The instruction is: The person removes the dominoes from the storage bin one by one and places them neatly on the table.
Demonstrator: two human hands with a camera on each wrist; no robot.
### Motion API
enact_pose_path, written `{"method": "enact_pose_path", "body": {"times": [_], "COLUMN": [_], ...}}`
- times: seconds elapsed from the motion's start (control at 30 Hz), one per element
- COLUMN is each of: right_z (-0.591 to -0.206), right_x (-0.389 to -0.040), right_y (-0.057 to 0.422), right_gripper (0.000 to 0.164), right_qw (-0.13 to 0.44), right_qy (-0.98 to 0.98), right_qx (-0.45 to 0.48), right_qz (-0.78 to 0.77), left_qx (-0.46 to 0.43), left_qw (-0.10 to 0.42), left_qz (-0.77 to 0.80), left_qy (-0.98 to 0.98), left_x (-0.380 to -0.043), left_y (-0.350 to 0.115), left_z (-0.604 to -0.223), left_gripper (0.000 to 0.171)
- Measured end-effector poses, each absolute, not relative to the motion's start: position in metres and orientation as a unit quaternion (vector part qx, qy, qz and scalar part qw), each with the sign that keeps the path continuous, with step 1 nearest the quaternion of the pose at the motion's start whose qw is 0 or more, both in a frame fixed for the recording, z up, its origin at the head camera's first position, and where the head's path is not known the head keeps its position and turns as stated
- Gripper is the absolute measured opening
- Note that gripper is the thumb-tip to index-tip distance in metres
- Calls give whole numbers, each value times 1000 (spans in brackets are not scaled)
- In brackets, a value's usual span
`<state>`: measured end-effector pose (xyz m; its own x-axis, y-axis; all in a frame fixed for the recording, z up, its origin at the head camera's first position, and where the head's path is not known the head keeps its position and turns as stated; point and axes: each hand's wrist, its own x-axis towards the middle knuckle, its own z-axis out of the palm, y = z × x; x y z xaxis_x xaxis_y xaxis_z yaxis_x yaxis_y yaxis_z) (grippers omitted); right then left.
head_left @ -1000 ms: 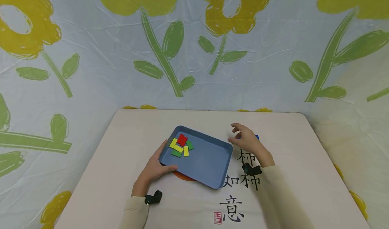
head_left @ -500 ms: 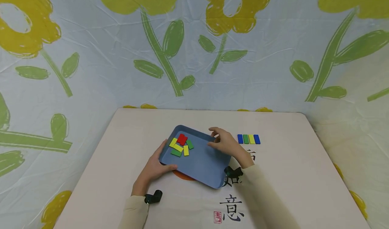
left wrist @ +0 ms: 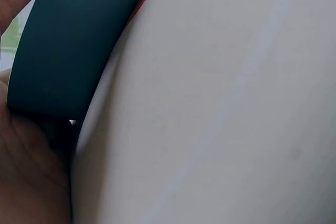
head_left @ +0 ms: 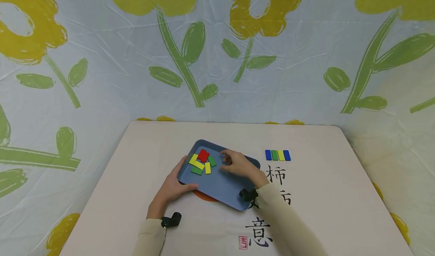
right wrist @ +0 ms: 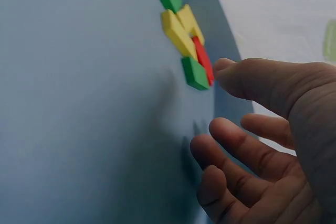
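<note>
My left hand [head_left: 173,184] grips the left corner of a blue-grey tray [head_left: 224,190], thumb over the near rim and fingers along the left side. In the left wrist view the tray's outer wall [left wrist: 73,45] lies against the palm. Inside the tray's left end lie flat rectangular blocks: red [head_left: 203,156], several yellow ones [head_left: 207,168] and green ones [head_left: 196,171]. Over the tray's middle hovers my right hand [head_left: 240,166], fingers loosely bent and apart, holding nothing. In the right wrist view its thumb [right wrist: 252,77] points at the red block [right wrist: 203,59] and a green block [right wrist: 195,73].
Right of the tray, a row of blocks stands on the table: a blue one [head_left: 268,155], a green one [head_left: 274,155], a yellow one [head_left: 281,155] and another blue one [head_left: 287,155]. An orange print [head_left: 205,197] shows under the tray. Black characters [head_left: 259,233] mark the tablecloth.
My right hand has moved left from beside the block row to over the tray, near the blocks. The row, hidden in part before, now shows fully. The left hand and tray stay put.
</note>
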<state>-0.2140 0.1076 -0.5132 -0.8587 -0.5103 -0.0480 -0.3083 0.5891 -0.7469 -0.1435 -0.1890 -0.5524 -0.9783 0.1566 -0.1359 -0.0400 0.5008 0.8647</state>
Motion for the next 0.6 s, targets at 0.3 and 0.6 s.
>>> {"method": "enact_pose_path", "body": {"times": [0.3,0.6], "right_z": [-524,-526], "right_x": [-222,-227], "right_y": [87,76], "right_gripper": [54,52], "right_qw": [129,138], "right_qy": [887,892], "right_qx": [-245,-242], "right_qz": [-371,-357], "left_qx": [33,39], "left_qw": [98,97], "left_qz": [496,505], "left_qy": [862,857], "left_x": [-144,-144], "left_y": [-190,-191], "left_z": [-554,-554], "left_gripper": [115,114]}}
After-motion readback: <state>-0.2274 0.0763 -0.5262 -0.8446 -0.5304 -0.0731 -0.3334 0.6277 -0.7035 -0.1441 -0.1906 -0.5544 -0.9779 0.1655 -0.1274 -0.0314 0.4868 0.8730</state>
